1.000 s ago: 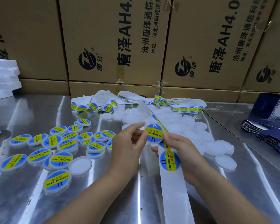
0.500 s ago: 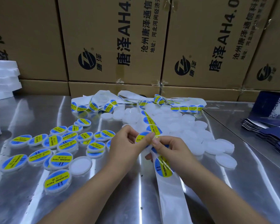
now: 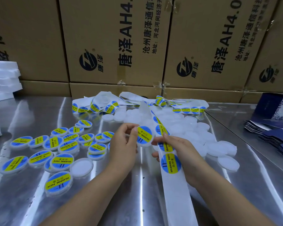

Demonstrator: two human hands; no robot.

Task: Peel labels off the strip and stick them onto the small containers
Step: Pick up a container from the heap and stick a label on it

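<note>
Fingers (image 3: 131, 128) of the left hand (image 3: 122, 144) pinch a labelled container (image 3: 144, 136); right-hand fingers (image 3: 166, 136) hold the strip (image 3: 176, 193).

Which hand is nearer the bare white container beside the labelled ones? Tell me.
Left. The left hand is just right of the bare container; the right hand is farther right, on the strip.

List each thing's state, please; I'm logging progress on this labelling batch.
Held container: labelled, held up.
Left grip: holds that container.
Right grip: holds the strip.
Strip: carries unpeeled labels.
Labelled containers: lying flat, loosely clustered.
Bare containers: piled, unlabelled.
</note>
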